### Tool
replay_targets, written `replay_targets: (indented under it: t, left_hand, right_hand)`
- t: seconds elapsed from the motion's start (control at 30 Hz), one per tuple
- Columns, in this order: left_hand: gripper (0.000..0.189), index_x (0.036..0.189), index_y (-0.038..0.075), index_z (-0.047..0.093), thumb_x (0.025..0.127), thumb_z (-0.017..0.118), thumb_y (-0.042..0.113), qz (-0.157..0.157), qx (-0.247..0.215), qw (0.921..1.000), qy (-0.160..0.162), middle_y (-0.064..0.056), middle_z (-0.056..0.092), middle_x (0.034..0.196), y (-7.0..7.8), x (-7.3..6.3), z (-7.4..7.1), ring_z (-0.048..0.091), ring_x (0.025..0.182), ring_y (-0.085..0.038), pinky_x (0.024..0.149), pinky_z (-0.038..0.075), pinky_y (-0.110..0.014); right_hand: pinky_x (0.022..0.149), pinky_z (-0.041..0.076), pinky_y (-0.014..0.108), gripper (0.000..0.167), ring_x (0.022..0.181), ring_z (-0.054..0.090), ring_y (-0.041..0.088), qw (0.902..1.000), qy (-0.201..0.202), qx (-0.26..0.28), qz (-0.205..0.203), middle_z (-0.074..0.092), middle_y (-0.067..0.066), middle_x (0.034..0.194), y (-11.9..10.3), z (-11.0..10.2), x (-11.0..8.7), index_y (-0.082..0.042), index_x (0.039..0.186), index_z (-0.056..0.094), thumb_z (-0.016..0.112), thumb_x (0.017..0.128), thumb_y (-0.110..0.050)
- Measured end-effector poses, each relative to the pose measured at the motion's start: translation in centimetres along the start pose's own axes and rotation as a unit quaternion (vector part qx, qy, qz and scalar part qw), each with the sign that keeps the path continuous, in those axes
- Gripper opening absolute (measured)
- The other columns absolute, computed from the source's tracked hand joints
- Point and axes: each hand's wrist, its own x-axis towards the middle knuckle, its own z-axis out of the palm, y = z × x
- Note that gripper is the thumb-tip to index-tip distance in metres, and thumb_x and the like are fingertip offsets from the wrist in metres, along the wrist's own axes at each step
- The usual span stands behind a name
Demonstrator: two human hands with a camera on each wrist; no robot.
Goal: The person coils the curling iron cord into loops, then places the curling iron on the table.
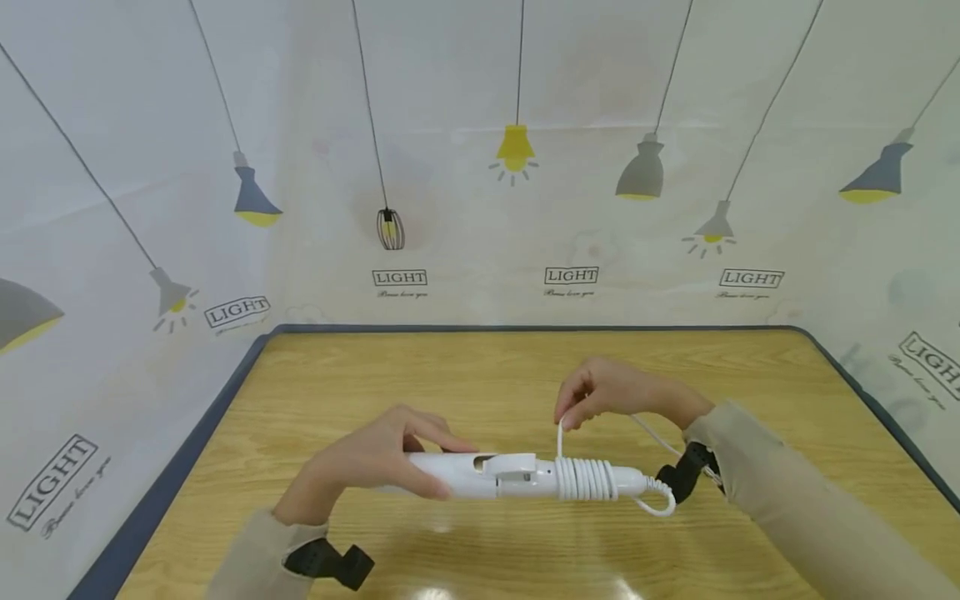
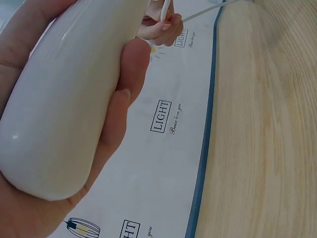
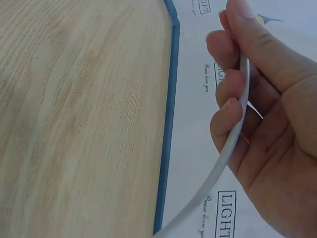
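Observation:
A white curling iron (image 1: 459,478) with a lever on its side is held level over the table in the head view. My left hand (image 1: 371,450) grips its thick left end, thumb in front and fingers behind. That smooth rounded end fills the left wrist view, lying in the palm. The white cord (image 1: 587,480) leaves the right end in a small loop and is wound in several turns around the handle. Above these turns my right hand (image 1: 611,388) pinches the cord. In the right wrist view the cord runs past the curled fingers (image 3: 230,87).
Below the hands lies a wood-grain table (image 1: 465,550) with a dark blue edge (image 1: 450,328). Pale walls printed with lamps and the word LIGHT stand around it. The cord's free length trails behind the right wrist, near its black camera strap (image 1: 684,473).

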Motion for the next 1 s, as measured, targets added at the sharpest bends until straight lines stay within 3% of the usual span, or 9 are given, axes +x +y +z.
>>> replay_targets:
  t: [0.27,0.53,0.63,0.77,1.0]
  left_hand:
    - [0.039,0.112,0.007,0.067,0.075,0.075,0.013,-0.033,0.011,0.9992,-0.017,-0.005,0.063,0.094,-0.2,0.4,0.5,0.056,0.072,-0.011,0.055,0.053,-0.034]
    - [0.039,0.111,0.008,0.068,0.074,0.076,0.016,-0.058,0.055,0.9968,-0.006,-0.001,0.065,0.093,-0.6,0.4,0.6,0.057,0.075,-0.016,0.060,0.052,-0.031]
    - [0.038,0.109,0.009,0.069,0.073,0.078,0.018,-0.078,0.072,0.9942,0.019,-0.001,0.066,0.097,-1.0,0.6,0.8,0.059,0.082,-0.019,0.066,0.051,-0.030]
    - [0.040,0.108,0.011,0.070,0.071,0.079,0.022,-0.106,0.103,0.9858,0.080,-0.003,0.066,0.103,-1.5,0.9,1.0,0.057,0.085,-0.020,0.067,0.049,-0.030]
    - [0.042,0.108,0.015,0.069,0.069,0.080,0.028,-0.139,0.125,0.9698,0.156,-0.005,0.065,0.104,-1.8,1.5,1.1,0.055,0.085,-0.021,0.063,0.049,-0.032]
  right_hand:
    - [0.057,0.049,0.026,0.010,0.062,0.055,0.006,0.9988,-0.014,-0.033,-0.033,0.067,0.002,0.077,-1.7,0.3,1.5,-0.004,0.085,0.071,0.067,0.082,-0.012]
    - [0.061,0.051,0.026,0.008,0.067,0.059,0.008,0.9941,-0.021,-0.098,-0.041,0.066,-0.002,0.080,-4.0,0.3,1.9,-0.007,0.085,0.072,0.066,0.082,-0.012]
    - [0.062,0.051,0.025,0.008,0.070,0.060,0.008,0.9906,-0.017,-0.131,-0.037,0.066,-0.003,0.081,-4.8,0.3,1.7,-0.007,0.086,0.072,0.067,0.082,-0.012]
    - [0.062,0.051,0.024,0.007,0.070,0.060,0.006,0.9845,0.021,-0.174,-0.007,0.066,-0.003,0.080,-5.6,0.2,1.2,-0.007,0.084,0.073,0.069,0.080,-0.012]
    - [0.057,0.048,0.020,0.006,0.065,0.056,0.001,0.9570,0.086,-0.273,0.046,0.067,-0.006,0.079,-6.6,0.9,0.7,-0.009,0.084,0.074,0.071,0.080,-0.013]
